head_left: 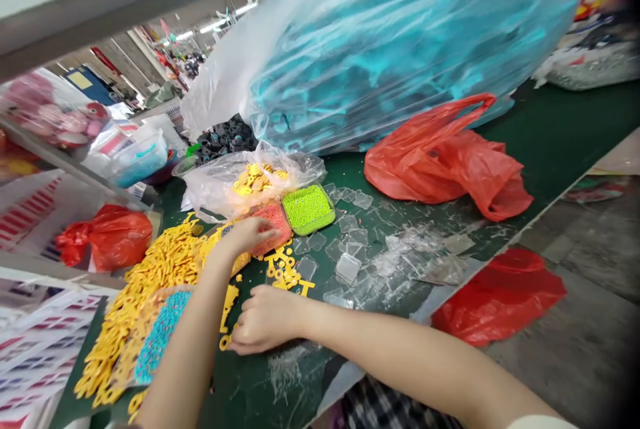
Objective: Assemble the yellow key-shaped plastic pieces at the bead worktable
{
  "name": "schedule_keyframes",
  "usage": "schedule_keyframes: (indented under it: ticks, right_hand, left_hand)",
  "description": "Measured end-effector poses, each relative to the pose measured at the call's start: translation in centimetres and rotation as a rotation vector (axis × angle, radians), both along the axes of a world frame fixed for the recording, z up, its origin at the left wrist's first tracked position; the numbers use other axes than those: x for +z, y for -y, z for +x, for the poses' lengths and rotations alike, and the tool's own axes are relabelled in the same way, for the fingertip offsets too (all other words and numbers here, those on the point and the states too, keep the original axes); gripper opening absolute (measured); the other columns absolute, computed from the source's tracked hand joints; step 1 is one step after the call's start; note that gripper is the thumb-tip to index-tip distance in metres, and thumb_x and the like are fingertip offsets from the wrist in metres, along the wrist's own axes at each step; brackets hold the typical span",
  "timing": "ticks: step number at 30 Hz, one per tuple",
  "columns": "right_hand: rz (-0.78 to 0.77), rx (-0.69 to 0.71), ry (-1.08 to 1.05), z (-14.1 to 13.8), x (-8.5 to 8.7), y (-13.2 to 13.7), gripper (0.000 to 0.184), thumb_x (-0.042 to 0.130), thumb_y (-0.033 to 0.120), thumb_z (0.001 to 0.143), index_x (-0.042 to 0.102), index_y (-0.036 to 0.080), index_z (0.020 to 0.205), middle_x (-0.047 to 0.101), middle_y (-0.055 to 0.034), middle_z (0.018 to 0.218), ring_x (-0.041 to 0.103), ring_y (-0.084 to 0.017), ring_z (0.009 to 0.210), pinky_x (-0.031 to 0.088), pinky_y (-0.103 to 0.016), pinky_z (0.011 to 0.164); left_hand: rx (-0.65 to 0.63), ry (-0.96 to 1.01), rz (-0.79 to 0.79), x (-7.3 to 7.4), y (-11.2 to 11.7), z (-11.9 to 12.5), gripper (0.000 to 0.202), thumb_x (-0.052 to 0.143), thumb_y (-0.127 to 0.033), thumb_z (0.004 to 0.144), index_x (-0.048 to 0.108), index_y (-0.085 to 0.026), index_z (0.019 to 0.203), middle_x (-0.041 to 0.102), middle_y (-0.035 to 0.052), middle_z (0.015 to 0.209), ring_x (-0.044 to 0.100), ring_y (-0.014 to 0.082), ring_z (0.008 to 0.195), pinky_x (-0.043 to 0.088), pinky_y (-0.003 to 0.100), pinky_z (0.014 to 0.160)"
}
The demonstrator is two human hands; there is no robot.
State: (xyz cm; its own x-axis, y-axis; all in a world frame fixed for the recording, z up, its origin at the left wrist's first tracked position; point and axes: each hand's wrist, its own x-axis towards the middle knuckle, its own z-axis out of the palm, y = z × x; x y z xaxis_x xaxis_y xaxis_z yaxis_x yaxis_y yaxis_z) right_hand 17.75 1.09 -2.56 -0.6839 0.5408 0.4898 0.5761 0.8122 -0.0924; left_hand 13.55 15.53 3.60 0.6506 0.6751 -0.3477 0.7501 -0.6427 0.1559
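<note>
My left hand point(245, 234) reaches over a clear tray of small red-pink beads point(274, 216), its fingers bent together and dipping toward the beads. What is between its fingertips is too small to tell. Nearer me, my right hand point(270, 318) is curled closed low over the table; its fingertips are mostly hidden. A yellow ring-ended plastic piece point(225, 342) shows beside those fingertips. Green beads point(306, 209) fill the tray adjoining the red one. Blue beads point(163, 336) lie in a tray left of my left forearm, amid a heap of yellow plastic pieces point(165, 252).
Clear square plastic pieces point(347, 268) are scattered over the green table point(555, 122). A large clear bag of turquoise pieces point(400, 62) stands behind, with a red plastic bag point(445, 162) in front. Black pieces point(227, 139) are piled at the back.
</note>
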Motion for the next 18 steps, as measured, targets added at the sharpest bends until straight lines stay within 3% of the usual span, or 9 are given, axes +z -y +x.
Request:
schedule_keyframes:
  ticks: [3, 8, 14, 18]
  right_hand:
    - [0.023, -0.010, 0.001, -0.2, -0.1, 0.0, 0.041, 0.047, 0.041, 0.096, 0.065, 0.022, 0.064, 0.068, 0.0021, 0.060, 0.066, -0.014, 0.066, 0.034, -0.029, 0.049]
    - [0.019, -0.008, 0.035, -0.5, -0.2, -0.3, 0.042, 0.049, 0.047, 0.094, 0.062, 0.022, 0.062, 0.069, 0.0034, 0.060, 0.065, -0.012, 0.063, 0.036, -0.027, 0.048]
    - [-0.043, -0.022, 0.111, -0.7, 0.0, -0.6, 0.047, 0.045, 0.051, 0.094, 0.060, 0.022, 0.060, 0.069, 0.0046, 0.061, 0.065, -0.012, 0.060, 0.035, -0.027, 0.044]
    - [-0.053, -0.029, 0.109, -0.6, -0.1, -0.6, 0.047, 0.046, 0.050, 0.093, 0.061, 0.022, 0.059, 0.070, 0.0044, 0.062, 0.065, -0.012, 0.060, 0.031, -0.027, 0.042]
  left_hand:
    - [0.041, -0.062, -0.020, -0.5, -0.5, 0.5, 0.037, 0.056, -0.054, 0.074, 0.063, -0.017, 0.077, 0.067, 0.0046, 0.076, 0.058, 0.0203, 0.071, 0.037, 0.026, 0.059]
    - [0.070, -0.001, -0.016, -1.0, -1.2, 0.3, 0.027, 0.065, -0.042, 0.063, 0.062, -0.018, 0.073, 0.066, 0.0030, 0.073, 0.057, 0.0194, 0.068, 0.037, 0.025, 0.057]
    - [0.078, 0.068, -0.053, -1.6, -0.9, 0.0, 0.010, 0.058, -0.026, 0.063, 0.060, -0.018, 0.058, 0.058, -0.0005, 0.057, 0.053, 0.0163, 0.059, 0.033, 0.024, 0.052]
    - [0.058, 0.133, -0.015, -1.5, -0.2, -0.2, 0.014, 0.056, -0.022, 0.065, 0.056, -0.018, 0.051, 0.053, -0.0014, 0.050, 0.051, 0.0156, 0.056, 0.032, 0.025, 0.053]
